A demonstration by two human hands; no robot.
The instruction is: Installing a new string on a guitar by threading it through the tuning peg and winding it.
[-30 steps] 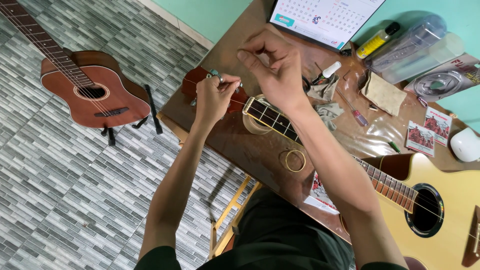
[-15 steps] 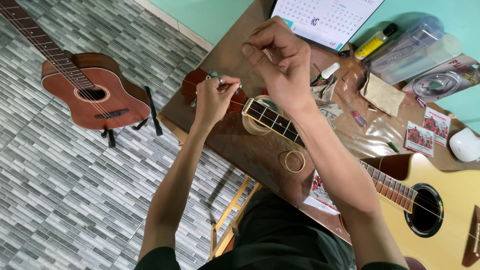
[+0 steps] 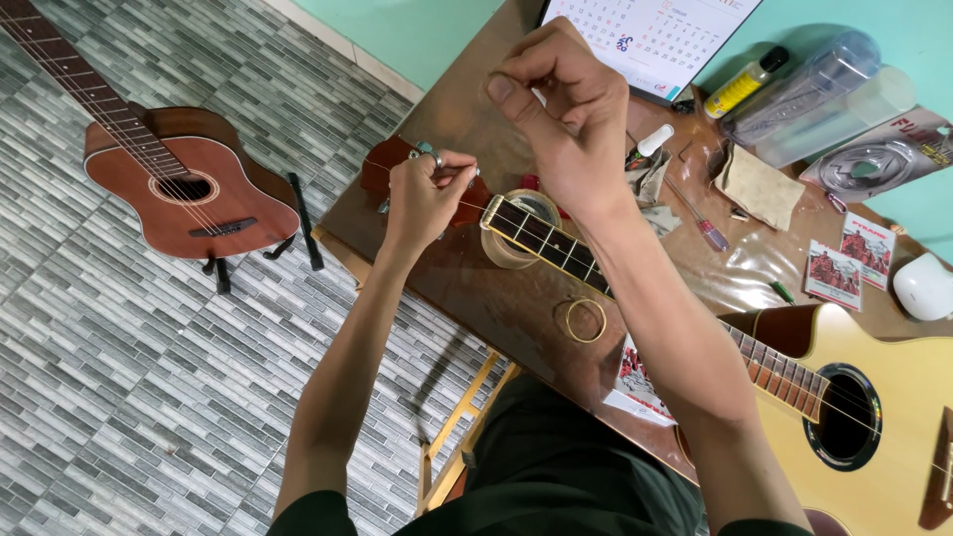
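Observation:
A pale acoustic guitar [image 3: 874,417] lies across the brown table [image 3: 467,288], neck [image 3: 556,243] pointing left, reddish headstock [image 3: 382,169] near the table's left edge. My left hand [image 3: 422,194], a ring on one finger, is closed on a tuning peg at the headstock. My right hand [image 3: 561,114] is raised above the neck with its fingertips pinched together, apparently on a thin guitar string [image 3: 467,203] running down to the headstock. A roll of tape [image 3: 521,213] sits under the neck by the nut.
A second, reddish guitar [image 3: 184,189] rests on a stand on the grey tiled floor at left. A coiled string [image 3: 584,320], a screwdriver [image 3: 695,218], a cloth [image 3: 759,184], string packets [image 3: 849,263], a yellow bottle [image 3: 745,84], a clear case [image 3: 819,94] and a calendar [image 3: 650,40] lie on the table.
My right hand has risen and shifted slightly away from the neck, fingers still pinched. My left hand stays on the tuning peg at the headstock.

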